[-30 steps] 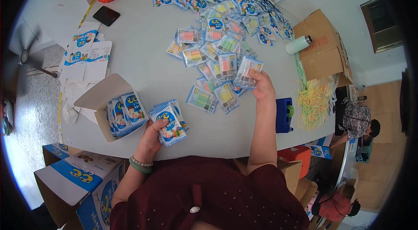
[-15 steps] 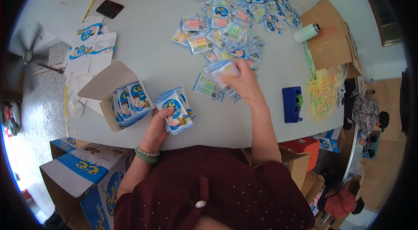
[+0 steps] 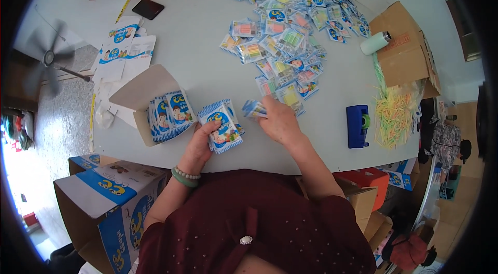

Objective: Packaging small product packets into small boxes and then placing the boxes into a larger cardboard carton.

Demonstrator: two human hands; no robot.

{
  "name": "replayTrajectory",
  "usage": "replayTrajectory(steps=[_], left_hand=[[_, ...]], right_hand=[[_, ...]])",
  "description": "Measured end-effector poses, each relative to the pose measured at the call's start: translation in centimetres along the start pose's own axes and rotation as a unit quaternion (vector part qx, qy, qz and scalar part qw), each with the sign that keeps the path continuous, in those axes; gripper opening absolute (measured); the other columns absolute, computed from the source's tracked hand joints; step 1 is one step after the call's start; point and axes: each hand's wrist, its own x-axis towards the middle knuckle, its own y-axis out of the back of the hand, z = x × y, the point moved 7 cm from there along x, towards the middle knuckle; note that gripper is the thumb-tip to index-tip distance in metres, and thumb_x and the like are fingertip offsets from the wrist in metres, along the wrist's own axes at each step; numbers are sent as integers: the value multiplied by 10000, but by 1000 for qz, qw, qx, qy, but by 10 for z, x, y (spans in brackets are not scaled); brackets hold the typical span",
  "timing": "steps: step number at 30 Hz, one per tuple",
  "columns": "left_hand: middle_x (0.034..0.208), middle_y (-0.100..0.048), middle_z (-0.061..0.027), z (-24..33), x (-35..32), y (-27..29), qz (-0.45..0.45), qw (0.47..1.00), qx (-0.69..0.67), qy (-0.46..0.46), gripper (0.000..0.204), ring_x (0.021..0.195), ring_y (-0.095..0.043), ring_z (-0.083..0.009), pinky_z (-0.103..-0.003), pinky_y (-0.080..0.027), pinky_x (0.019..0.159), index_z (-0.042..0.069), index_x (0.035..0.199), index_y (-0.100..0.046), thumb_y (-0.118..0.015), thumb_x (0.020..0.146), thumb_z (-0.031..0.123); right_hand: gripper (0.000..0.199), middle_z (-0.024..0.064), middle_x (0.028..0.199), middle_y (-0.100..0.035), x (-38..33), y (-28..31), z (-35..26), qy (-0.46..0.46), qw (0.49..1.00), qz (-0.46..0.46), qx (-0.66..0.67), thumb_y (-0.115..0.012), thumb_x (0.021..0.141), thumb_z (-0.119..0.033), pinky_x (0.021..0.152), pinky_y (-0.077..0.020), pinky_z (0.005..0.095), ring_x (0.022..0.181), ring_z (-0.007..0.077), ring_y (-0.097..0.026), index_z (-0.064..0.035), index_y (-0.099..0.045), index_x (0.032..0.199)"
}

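Left hand (image 3: 199, 142): closing around a fanned stack of small blue-and-white printed plastic sachets (image 3: 222, 128), fingers curled over the near edge and thumb on top, so the stack is staying squared and upright just above the near edge of the pale grey round worktop (image 3: 197, 40).

Right hand (image 3: 280, 121): pinching one more blue-and-white sachet (image 3: 254, 109) between thumb and fingertips, holding it just beside the stack, apparently for adding to it.

Open white cardboard carton (image 3: 140, 99): lying on its side left of the left hand, mouth facing the person, a row of like sachets (image 3: 170, 113) standing inside; it is sitting within easy reach for filling.

Loose heap of sachets showing coloured sticks (image 3: 280, 30): spreading across the far worktop, feeding the right hand.

Blue tape dispenser (image 3: 357, 126): resting right of the right hand.

Bundle of thin yellow and green sticks (image 3: 391, 113): lying beside a brown cardboard box (image 3: 407, 51).
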Motion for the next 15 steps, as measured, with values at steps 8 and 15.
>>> replayTrajectory(steps=[8,15], left_hand=[[1060,-644,-161,1,0,-2,28,999,21,-20,380,905,-667,-274,-404,-563,819,-35,1183,-496,-588,834,82],[1066,-635,-115,1,-11,-33,80,974,194,-89,315,908,-653,-212,-337,-551,743,-17,1137,-535,-597,832,25]], right_hand=[[394,154,982,-627,-23,-8,18,70,993,85,-48,-680,741,-103,778,-467,428,899,335,-600,-29,-519,1093],[410,15,1048,-616,-34,-30,-17,19,751,-166,639,-649,839,-164,857,-470,294,945,108,-575,-34,-500,1199]])
